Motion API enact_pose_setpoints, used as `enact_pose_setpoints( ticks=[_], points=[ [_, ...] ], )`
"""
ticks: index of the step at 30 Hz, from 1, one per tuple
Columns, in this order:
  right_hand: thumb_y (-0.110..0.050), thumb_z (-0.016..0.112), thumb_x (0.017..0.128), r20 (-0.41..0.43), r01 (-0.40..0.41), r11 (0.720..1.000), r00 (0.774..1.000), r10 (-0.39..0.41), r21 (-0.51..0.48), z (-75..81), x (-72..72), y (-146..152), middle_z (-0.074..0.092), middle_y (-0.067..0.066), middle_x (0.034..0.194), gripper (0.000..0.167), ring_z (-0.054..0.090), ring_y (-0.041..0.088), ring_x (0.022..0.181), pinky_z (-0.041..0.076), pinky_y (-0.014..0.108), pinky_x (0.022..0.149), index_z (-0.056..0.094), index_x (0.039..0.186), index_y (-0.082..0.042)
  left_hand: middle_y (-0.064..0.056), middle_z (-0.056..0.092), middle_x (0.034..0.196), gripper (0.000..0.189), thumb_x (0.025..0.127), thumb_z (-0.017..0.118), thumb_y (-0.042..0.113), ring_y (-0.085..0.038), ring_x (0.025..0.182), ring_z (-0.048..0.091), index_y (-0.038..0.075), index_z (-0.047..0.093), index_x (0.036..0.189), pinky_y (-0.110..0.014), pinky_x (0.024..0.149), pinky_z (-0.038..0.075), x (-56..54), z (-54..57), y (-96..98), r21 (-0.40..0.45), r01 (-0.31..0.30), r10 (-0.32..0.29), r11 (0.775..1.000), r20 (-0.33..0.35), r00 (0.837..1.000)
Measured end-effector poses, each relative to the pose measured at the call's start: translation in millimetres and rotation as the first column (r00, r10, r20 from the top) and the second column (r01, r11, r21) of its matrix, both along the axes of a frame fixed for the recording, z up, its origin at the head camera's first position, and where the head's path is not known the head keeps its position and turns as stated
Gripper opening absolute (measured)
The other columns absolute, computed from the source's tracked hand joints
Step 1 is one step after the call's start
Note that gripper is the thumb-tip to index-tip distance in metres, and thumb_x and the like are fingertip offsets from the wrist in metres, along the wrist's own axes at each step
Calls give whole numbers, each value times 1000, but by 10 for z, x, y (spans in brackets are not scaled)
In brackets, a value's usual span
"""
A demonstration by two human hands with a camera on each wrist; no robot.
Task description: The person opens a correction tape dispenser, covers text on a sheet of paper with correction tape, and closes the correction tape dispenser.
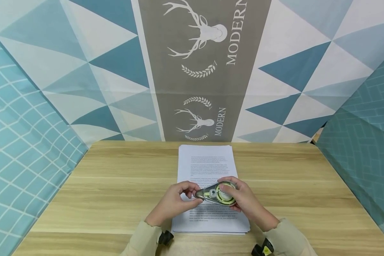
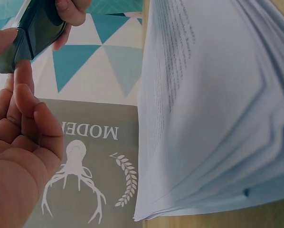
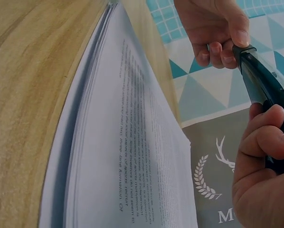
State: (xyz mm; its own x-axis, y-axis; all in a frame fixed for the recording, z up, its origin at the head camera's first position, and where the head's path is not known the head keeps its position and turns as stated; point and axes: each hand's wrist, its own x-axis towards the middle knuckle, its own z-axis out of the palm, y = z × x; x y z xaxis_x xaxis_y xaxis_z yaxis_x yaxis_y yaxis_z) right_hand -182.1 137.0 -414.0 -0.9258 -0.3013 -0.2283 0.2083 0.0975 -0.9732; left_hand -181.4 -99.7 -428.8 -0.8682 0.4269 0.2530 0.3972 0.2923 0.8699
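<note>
A correction tape [image 1: 212, 193], with a clear body, a yellow-green toothed wheel and a dark cap at its narrow end, is held above the printed sheets. My right hand [image 1: 247, 200] grips its wide round end, with the thumb lying over the wheel. At the narrow tip, my left hand [image 1: 175, 202] pinches the cap [image 1: 199, 193] between thumb and index finger. The left wrist view shows the thumb and a fingertip on opposite sides of the cap [image 2: 9, 58]. Curled fingers of the right hand [image 3: 263, 190] wrap the dark edge in the right wrist view.
A stack of printed paper [image 1: 208, 167] lies on the wooden table [image 1: 121, 192] beneath both hands, its sheets slightly uneven at the edges. Behind the table hangs a patterned cloth [image 1: 198, 81]. Each wrist carries a small black camera mount.
</note>
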Motion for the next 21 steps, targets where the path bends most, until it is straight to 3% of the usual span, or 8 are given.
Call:
enact_pose_setpoints(
  ticks=[9, 15, 21],
  points=[
    [-31, 52, 94, -32, -99, 995, 994, 100, 33, -25, -7, 60, 57, -1, 70, 48, 42, 7, 45, 32, 19, 40, 43, 129, 1, -2, 65, 85, 20, 79, 73, 20, -23, 76, 54, 12, 67, 96, -23, 70, 47, -5, -6, 6, -4, 17, -17, 1000, -15, 1000],
    [-31, 51, 95, -59, -180, 979, 981, 185, 92, -5, -7, 123, 58, -3, 70, 43, 41, 5, 47, 31, 18, 41, 48, 121, 3, -1, 66, 87, 21, 78, 74, 20, -23, 77, 55, 12, 66, 97, -26, 73, 48, -13, -27, -9, -27, 28, -29, 999, -31, 999],
    [-26, 56, 91, -72, -221, 965, 970, 233, 145, 2, -21, 180, 61, -2, 81, 37, 53, 5, 64, 43, 20, 53, 54, 109, 7, -1, 63, 86, 24, 78, 74, 19, -16, 77, 55, 12, 64, 98, -28, 73, 48, 22, -44, -27, -51, 69, -72, 996, -64, 995]
  ],
)
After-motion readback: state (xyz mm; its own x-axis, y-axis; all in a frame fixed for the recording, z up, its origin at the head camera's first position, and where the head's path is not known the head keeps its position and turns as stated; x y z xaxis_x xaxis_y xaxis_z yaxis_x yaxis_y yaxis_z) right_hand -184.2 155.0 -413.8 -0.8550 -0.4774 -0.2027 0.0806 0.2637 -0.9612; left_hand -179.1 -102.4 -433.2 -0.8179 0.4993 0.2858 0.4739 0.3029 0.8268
